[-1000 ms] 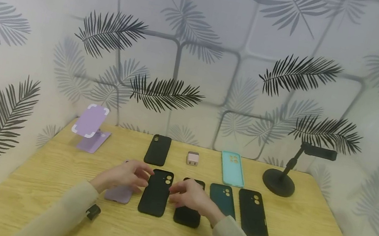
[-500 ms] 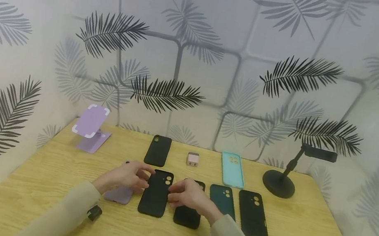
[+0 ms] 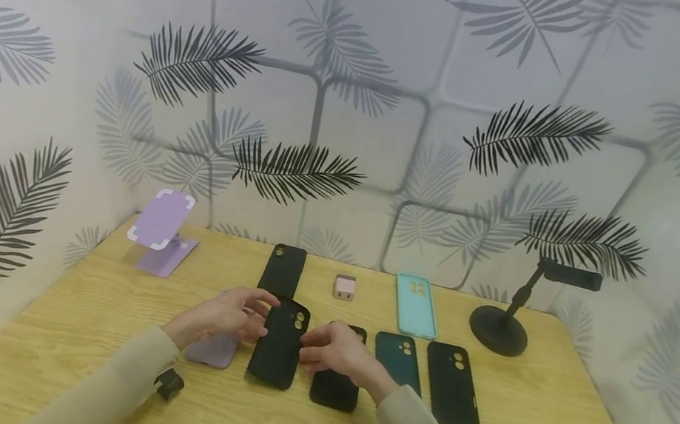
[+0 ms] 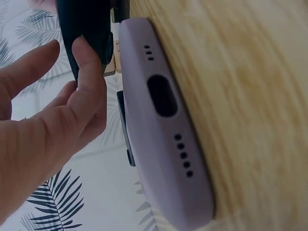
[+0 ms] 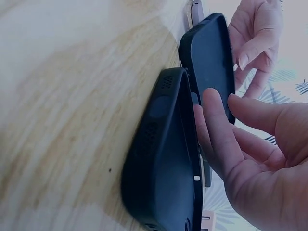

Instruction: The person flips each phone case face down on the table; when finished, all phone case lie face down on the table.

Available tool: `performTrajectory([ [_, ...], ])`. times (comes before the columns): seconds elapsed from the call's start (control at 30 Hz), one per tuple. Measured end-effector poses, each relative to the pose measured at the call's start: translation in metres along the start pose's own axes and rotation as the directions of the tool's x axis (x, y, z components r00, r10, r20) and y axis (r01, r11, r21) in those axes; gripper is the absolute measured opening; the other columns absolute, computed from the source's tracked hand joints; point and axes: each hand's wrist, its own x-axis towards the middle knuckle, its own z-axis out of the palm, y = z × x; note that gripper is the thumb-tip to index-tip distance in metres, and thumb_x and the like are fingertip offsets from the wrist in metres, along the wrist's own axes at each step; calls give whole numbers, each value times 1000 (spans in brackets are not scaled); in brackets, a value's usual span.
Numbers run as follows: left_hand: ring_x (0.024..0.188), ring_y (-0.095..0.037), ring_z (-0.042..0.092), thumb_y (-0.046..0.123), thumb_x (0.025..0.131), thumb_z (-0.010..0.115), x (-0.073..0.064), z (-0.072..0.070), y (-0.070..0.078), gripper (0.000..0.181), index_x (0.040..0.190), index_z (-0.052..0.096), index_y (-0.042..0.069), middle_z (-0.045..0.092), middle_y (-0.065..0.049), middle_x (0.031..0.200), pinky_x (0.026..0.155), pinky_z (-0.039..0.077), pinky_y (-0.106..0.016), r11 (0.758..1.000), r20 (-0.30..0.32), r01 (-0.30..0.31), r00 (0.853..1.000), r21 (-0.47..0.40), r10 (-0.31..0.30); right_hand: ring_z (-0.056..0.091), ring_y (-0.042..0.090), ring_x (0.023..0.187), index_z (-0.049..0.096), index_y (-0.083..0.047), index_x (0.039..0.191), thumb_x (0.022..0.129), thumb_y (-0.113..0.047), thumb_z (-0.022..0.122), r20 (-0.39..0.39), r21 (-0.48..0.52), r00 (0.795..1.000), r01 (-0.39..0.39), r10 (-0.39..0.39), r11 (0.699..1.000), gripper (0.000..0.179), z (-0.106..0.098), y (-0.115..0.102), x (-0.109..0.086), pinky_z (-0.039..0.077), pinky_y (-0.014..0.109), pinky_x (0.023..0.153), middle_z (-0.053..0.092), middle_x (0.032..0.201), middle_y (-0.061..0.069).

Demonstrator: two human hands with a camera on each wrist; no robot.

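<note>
A black phone case (image 3: 280,348) with a camera cutout is tilted, its far edge raised from the table. My left hand (image 3: 224,314) holds its left side, fingertips at the edge. On the opposite side my right hand (image 3: 345,352) has thumb and fingers at the rim; the right wrist view shows the case (image 5: 207,60) standing between both hands. Below my left hand lies a lilac phone case (image 4: 163,130), partly hidden by it in the head view. Another black phone case (image 3: 334,392) lies under my right hand, its hollow inside visible in the right wrist view.
Behind stand a lilac phone stand (image 3: 163,220), a black case (image 3: 283,270), a pink charger plug (image 3: 344,287), a turquoise case (image 3: 416,307) and a black stand (image 3: 499,330). To the right lie a dark teal case (image 3: 399,361) and a black case (image 3: 454,389). A patterned wall closes off the back.
The far end of the black phone case between my hands has risen off the table, and the case now tilts. Both hands have stayed almost in place.
</note>
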Motion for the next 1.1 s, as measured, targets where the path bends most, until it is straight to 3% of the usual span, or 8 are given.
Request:
performTrajectory([
  [0.1,105,-27,61,0,85,71,1,1,1,56,137,52,10,52,-21,132,79,60,-41,1000,-5,10,1000,-24,-10,72,31,90,62,11,123,91,-2,66,5,-2,1000,20,-20,1000,34,0,0,0,62,36,74,68,114,24],
  [0.37,102,-27,66,4,87,72,3,1,-1,66,145,42,12,47,-24,136,84,60,-44,989,8,-48,999,-137,50,73,30,90,61,11,124,89,-6,68,-4,-15,999,38,-38,999,40,3,1,2,61,37,78,67,119,24],
  [0.8,98,-26,66,9,88,73,3,1,2,66,145,40,4,48,-28,134,84,60,-44,985,30,-85,995,-149,91,71,32,98,59,11,127,92,-11,67,3,71,1000,8,-8,997,42,6,-2,3,61,41,82,66,120,22],
  [1.1,99,-28,66,13,88,74,4,4,5,67,144,39,1,46,-31,134,83,60,-43,983,32,-92,995,-157,98,69,27,102,62,5,127,95,-20,66,56,97,998,13,-19,995,41,9,-2,7,60,41,85,65,124,17],
])
